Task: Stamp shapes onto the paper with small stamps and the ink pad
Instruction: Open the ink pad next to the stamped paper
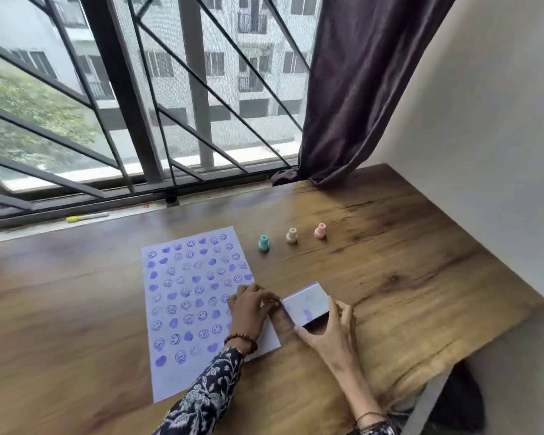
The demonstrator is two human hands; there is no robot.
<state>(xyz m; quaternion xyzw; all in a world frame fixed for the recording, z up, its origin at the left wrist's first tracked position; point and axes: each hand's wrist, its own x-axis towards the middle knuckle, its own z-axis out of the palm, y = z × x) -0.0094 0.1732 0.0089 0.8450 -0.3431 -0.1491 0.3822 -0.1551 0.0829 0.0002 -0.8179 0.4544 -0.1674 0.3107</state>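
A white paper [182, 309] covered with purple smiley and heart prints lies on the wooden table [405, 262]. Just right of it sits the white ink pad box [308, 302], its lid tilted and smudged with purple. My right hand [330, 331] grips the box from the near right side. My left hand [248, 309] rests on the paper's right edge, fingertips touching the box's left end. Beyond the box three small stamps stand in a row: teal [263, 243], cream [291, 236] and pink [320, 231].
A yellow-capped marker [87, 216] lies on the window sill at the back left. A dark curtain [358, 89] hangs at the table's far right corner beside a white wall. The table's right edge drops off near my right arm.
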